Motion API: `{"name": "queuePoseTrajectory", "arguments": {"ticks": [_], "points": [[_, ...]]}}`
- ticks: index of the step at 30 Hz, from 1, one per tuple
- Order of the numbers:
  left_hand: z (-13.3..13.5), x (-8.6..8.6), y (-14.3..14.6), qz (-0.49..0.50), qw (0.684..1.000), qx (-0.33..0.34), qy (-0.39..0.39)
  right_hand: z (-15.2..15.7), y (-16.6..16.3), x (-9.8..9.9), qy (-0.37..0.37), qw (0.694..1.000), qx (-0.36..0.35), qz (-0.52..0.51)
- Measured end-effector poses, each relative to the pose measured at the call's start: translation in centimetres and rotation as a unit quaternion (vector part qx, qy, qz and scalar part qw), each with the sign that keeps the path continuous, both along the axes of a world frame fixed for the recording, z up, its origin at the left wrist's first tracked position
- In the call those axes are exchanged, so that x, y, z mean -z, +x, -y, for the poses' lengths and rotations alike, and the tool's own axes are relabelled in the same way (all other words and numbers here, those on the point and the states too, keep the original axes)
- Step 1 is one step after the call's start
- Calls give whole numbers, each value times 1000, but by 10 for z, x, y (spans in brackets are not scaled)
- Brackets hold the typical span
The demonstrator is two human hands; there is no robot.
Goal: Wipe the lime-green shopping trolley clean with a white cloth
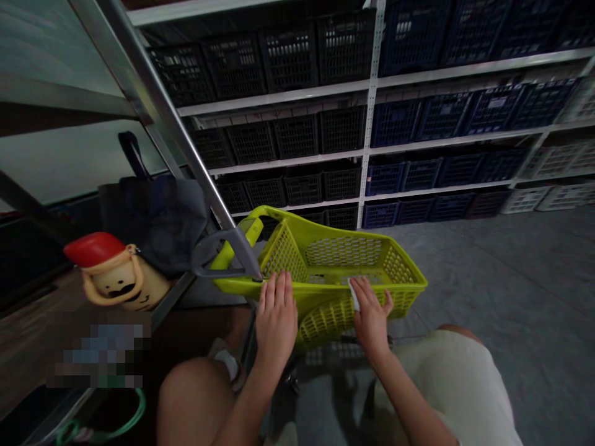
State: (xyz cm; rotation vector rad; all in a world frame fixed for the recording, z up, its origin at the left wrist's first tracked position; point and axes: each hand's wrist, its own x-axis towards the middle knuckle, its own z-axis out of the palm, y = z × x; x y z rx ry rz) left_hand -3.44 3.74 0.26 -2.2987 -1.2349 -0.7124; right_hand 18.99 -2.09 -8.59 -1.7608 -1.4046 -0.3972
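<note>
In front of my knees stands a lime-green plastic shopping cart [344,229] with perforated walls. My left hand [277,313] lies flat against its near side by the rim, fingers stretched out and holding nothing. Further right along the same rim, my right hand [370,310] presses a folded white cloth or tissue [354,295] against the plastic. Most of that white piece is hidden under the fingers. Near the cart's handle [225,255], a grey loop-shaped part [218,254] sits at the lower end of a metal pole.
Shelving [367,148] with rows of black crates [297,133] and blue crates [402,176] lines the back. On the left are a metal frame [176,124], a dark bag [171,217] and a beige container with a red top [121,272]. Grey floor [488,266] extends to the right.
</note>
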Motion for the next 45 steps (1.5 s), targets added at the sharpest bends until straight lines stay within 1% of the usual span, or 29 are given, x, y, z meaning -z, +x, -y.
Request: {"name": "queuePoseTrajectory", "arguments": {"ticks": [2, 5, 7, 8, 10, 12, 16, 18, 19, 20, 21, 24, 26, 28, 30, 32, 34, 36, 37, 39, 40, 41, 43, 45], "points": [[-2, 2, 2, 4, 1000, 1, 0, -13, -37, -14, 3, 999, -34, -18], [-5, 7, 1, 6, 1000, 6, 9, -38, -98, -41, -6, 987, -158, -27], [-5, 10, -1, 11, 1000, 8, 19, -48, -123, -53, 1, 981, -190, -40], [-5, 10, -2, 13, 1000, 8, 21, -50, -126, -55, 5, 980, -196, -39], [-4, 9, -2, 15, 1000, 7, 16, -46, -116, -51, 6, 981, -190, -23], [-2, 7, -2, 17, 1000, 6, 3, -35, -87, -37, -2, 987, -161, 4], [2, 5, 3, 17, 1000, -2, -14, -7, -20, -5, -12, 999, -36, 15], [3, 6, 6, 17, 1000, -5, -12, -1, -9, -1, -9, 1000, 22, 5], [4, 8, 7, 17, 1000, -6, -10, -1, -13, -2, -7, 999, 35, 2], [5, 9, 8, 17, 1000, -6, -8, -3, -23, -6, -6, 999, 32, 0], [5, 12, 9, 16, 1000, -5, -5, -7, -38, -12, -5, 1000, 13, 1], [7, 18, 10, 11, 1000, 1, 13, -22, -94, -35, -4, 995, -96, 18], [7, 21, 9, 7, 1000, 2, 25, -29, -119, -45, 6, 990, -137, 21], [8, 21, 8, 4, 1000, -4, 23, -29, -121, -45, 12, 988, -150, 31], [9, 18, 7, 4, 1000, -12, 12, -22, -101, -36, 6, 989, -139, 47], [10, 15, 8, 6, 1000, -18, 3, -10, -67, -20, -4, 994, -97, 52], [12, 12, 10, 8, 1000, -19, -2, 3, -34, -5, -7, 998, -38, 39], [13, 11, 12, 9, 1000, -18, -4, 10, -16, 3, -7, 1000, 12, 21], [13, 12, 13, 11, 1000, -17, -4, 11, -14, 4, -5, 999, 30, 11], [14, 16, 15, 17, 1000, -15, -3, 6, -30, -4, 0, 999, 34, 0], [13, 18, 15, 20, 1000, -13, -3, 2, -45, -10, 2, 1000, 16, -1], [13, 21, 15, 23, 1000, -12, 0, -4, -62, -19, 3, 1000, -11, 1], [12, 26, 13, 22, 1000, -5, 12, -16, -98, -35, 1, 995, -94, 14], [12, 28, 10, 17, 1000, 4, 23, -22, -120, -45, 5, 990, -140, 17]]}}
